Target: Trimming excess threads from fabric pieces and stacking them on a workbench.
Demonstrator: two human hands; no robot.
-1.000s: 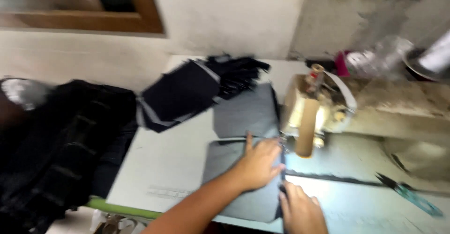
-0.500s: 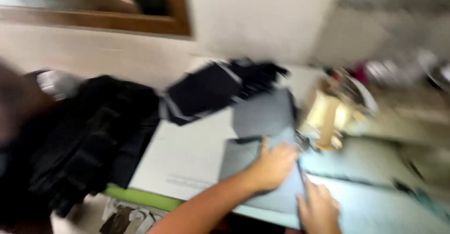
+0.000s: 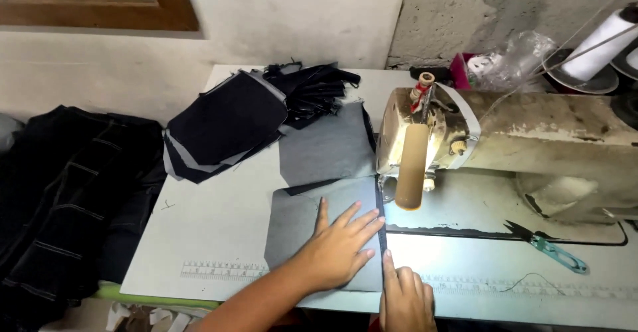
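My left hand (image 3: 339, 245) lies flat with fingers spread on a dark grey fabric piece (image 3: 296, 219) spread on the white sewing table (image 3: 219, 219). My right hand (image 3: 404, 299) rests at the piece's right edge, fingertips on the cloth near the front of the table. The fabric's far right corner reaches under the head of a cream sewing machine (image 3: 531, 146), by its presser foot (image 3: 385, 189).
A stack of dark cut fabric pieces (image 3: 226, 122) and another grey piece (image 3: 325, 149) lie behind. Dark jeans (image 3: 66, 192) are heaped at the left. Thread snips with teal handles (image 3: 548, 247) lie at the right. A white thread cone (image 3: 601, 43) stands far right.
The view has swung and steadied. Both hands stay on the grey fabric piece in about the same place by the machine.
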